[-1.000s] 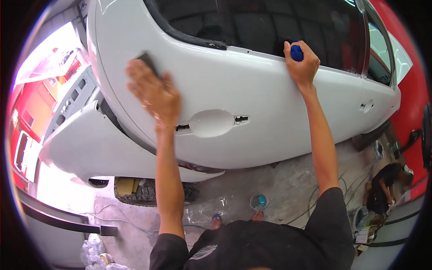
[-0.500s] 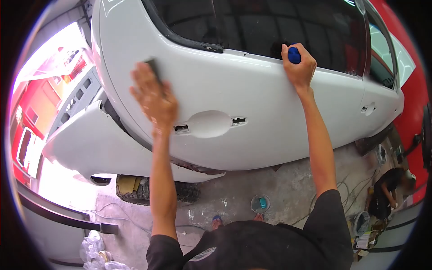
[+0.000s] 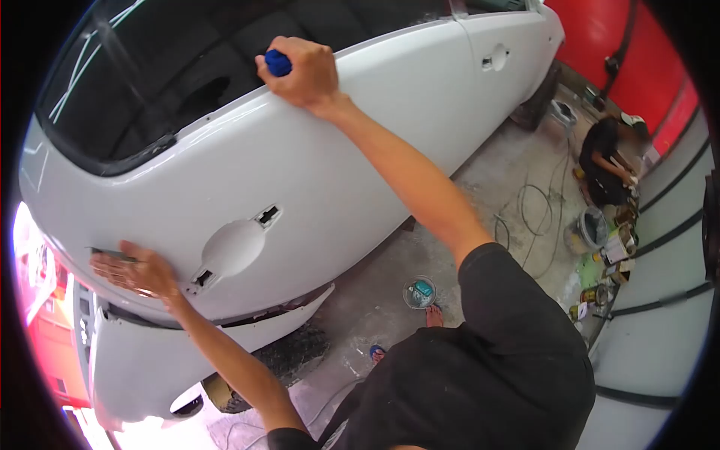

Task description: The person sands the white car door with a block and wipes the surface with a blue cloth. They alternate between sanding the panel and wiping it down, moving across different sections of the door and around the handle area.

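Observation:
My left hand [image 3: 142,271] lies flat on the white car door [image 3: 330,165], low toward its left edge. Under the fingers and thumb is a thin dark grey piece that looks like sandpaper [image 3: 116,255]; most of it is hidden. My right hand [image 3: 309,73] is closed around a crumpled blue cloth [image 3: 278,63] at the top of the door, by the dark window [image 3: 217,45]. Between the hands is the oval handle recess [image 3: 234,247], with its handle removed and dark slots at both ends.
A loose white fender [image 3: 142,360] stands below the door near a tire [image 3: 292,352]. On the floor are a bucket [image 3: 419,292] with teal contents, hoses [image 3: 536,210] and another bucket [image 3: 589,229]. A crouching person [image 3: 604,161] works at the right.
The view has turned and shifted along the car. My left hand has slid with the sandpaper down toward the door's lower left edge. My right hand keeps its grip on the blue cloth.

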Available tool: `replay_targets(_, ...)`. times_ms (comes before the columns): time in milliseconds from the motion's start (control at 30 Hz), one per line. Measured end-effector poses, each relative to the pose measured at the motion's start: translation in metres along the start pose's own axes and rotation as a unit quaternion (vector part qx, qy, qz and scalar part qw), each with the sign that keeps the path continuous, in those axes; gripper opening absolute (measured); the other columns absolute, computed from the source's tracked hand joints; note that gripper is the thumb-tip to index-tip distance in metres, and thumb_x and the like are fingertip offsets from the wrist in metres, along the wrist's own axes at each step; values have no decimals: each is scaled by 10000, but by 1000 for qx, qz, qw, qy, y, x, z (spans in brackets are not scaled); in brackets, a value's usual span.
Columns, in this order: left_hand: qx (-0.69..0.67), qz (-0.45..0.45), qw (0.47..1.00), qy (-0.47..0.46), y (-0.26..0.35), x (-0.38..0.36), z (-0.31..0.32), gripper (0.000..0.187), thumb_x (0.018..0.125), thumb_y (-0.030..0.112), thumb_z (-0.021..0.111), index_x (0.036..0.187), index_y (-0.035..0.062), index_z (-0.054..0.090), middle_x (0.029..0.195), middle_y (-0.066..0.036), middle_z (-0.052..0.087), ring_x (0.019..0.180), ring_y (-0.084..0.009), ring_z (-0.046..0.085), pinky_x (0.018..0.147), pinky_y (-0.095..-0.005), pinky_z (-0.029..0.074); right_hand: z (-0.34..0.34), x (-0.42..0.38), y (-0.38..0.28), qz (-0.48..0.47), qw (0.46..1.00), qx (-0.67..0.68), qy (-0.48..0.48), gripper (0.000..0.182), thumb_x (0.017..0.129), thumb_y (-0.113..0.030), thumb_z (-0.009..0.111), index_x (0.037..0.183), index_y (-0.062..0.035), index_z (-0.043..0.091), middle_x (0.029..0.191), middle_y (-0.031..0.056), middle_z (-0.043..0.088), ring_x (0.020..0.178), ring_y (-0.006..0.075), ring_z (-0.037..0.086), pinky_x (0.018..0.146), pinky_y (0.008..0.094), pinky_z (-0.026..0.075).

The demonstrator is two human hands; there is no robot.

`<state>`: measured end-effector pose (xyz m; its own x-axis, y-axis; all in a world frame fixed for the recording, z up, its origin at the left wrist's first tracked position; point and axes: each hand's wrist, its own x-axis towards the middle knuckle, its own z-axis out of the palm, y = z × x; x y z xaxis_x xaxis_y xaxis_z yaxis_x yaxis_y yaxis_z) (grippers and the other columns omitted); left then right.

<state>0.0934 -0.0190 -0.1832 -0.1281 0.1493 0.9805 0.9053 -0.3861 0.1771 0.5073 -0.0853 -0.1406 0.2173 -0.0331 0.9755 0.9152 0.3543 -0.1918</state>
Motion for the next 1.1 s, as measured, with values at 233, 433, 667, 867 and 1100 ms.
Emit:
replay_targets(233, -16, -40, 998, -34, -32, 47, -6, 679, 1171, 427, 389, 1682, -9, 299, 1756, -180, 312, 1635, -310, 273, 1344, -489, 171, -3, 1, -3, 1, 1000, -5, -5, 244, 871, -261, 830, 809, -87, 670, 733, 87, 689, 659, 317, 690, 617, 403, 554)
replay_targets(433, 62, 141, 988, -9, 28, -30, -10, 639, 1137, 381, 494, 1662, 31, 389, 1746, -168, 343, 1619, -340, 312, 1316, -503, 216, -2, 1, -3, 3, 1000, 11, 2, 231, 851, -244, 832, 801, -78, 680, 740, 102, 693, 691, 313, 708, 634, 394, 565)
replay_targets(667, 208, 102, 969, 89, -14, -22, 25, 581, 1123, 378, 514, 1530, -37, 524, 1539, -242, 579, 1457, -390, 522, 1155, -526, 449, 13, -8, 5, 47, 999, -9, 8, 198, 786, -276, 811, 798, -106, 711, 746, 139, 709, 743, 349, 721, 741, 457, 589)
replay_targets(867, 88, 174, 979, 63, -5, -29, 8, 646, 1133, 425, 496, 1529, -85, 515, 1575, -275, 528, 1498, -430, 471, 1215, -567, 388, 9, -11, 4, 59, 998, 6, -9, 191, 783, -254, 822, 799, -105, 702, 764, 134, 713, 754, 343, 720, 723, 453, 588)
replay_targets(1100, 103, 125, 987, -26, 42, -71, -8, 796, 1145, 540, 366, 1601, -112, 369, 1671, -315, 376, 1555, -453, 372, 1239, -587, 361, 10, -6, 0, 48, 999, 20, -12, 197, 804, -238, 824, 823, -112, 673, 770, 119, 688, 776, 341, 711, 730, 459, 583)
